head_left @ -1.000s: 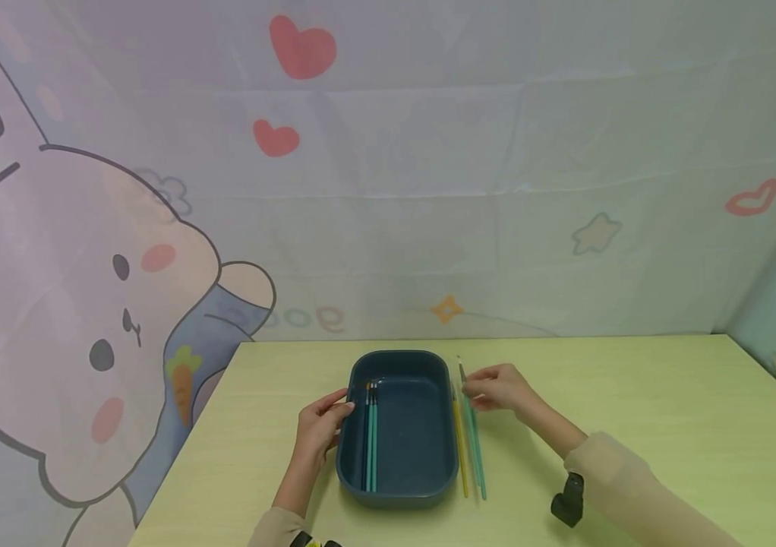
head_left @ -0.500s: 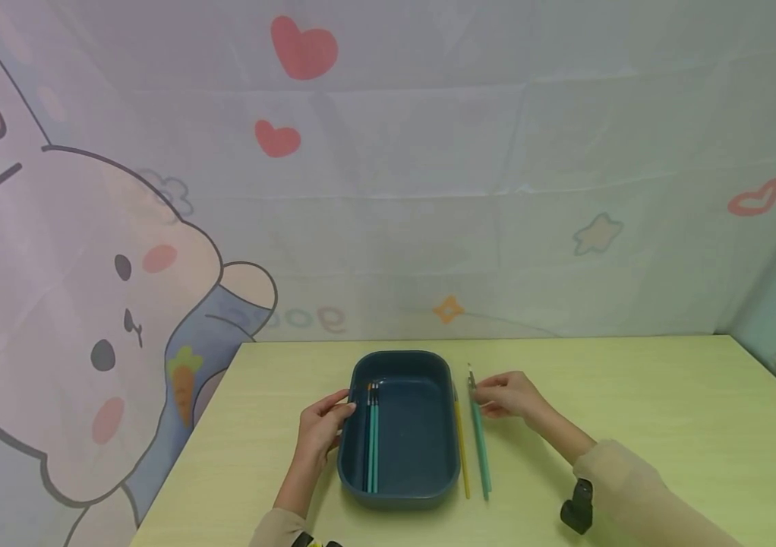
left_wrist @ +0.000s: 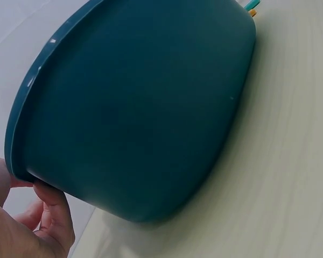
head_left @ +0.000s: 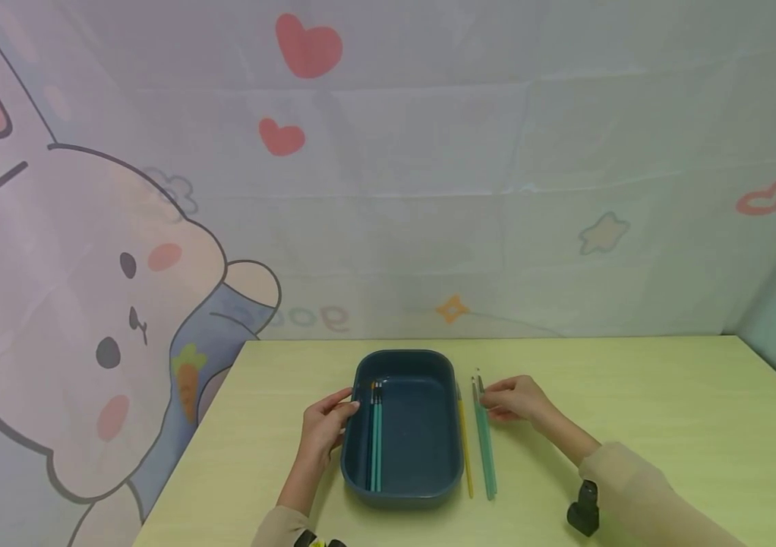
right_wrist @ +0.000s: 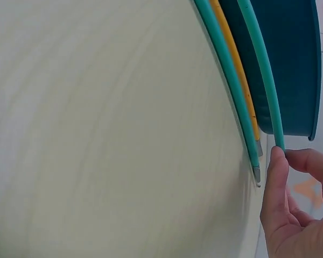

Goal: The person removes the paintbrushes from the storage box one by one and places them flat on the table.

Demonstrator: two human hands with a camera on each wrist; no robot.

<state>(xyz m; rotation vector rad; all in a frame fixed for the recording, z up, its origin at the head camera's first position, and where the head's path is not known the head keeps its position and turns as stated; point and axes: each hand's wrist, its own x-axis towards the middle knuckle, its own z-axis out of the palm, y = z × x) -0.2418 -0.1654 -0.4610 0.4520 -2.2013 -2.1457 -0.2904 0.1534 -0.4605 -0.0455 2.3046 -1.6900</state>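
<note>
A dark blue rectangular tub (head_left: 418,444) stands on the table, its left rim pinched between the thumb and fingers of my left hand (head_left: 320,433). Inside, along its left wall, lie a dark blue paintbrush (head_left: 370,448) and two teal paintbrushes (head_left: 379,448). To the right of the tub my right hand (head_left: 523,399) pinches a green paintbrush (right_wrist: 266,75) between thumb and forefinger, near its bristle end, which the fingers hide in the right wrist view. Another green paintbrush (right_wrist: 226,67) lies on the table close beside it, with a yellow paintbrush (head_left: 466,452) nearer the tub.
The pale yellow table (head_left: 634,410) reaches back to a hanging cloth (head_left: 415,235) printed with a cartoon rabbit (head_left: 67,334) and hearts. Table surface extends to both sides of the tub. A black wrist device (head_left: 584,509) sits on my right sleeve.
My right hand has moved a little to the right and nearer, carrying the bristle end of its green paintbrush away from the tub. The left hand stays at the rim.
</note>
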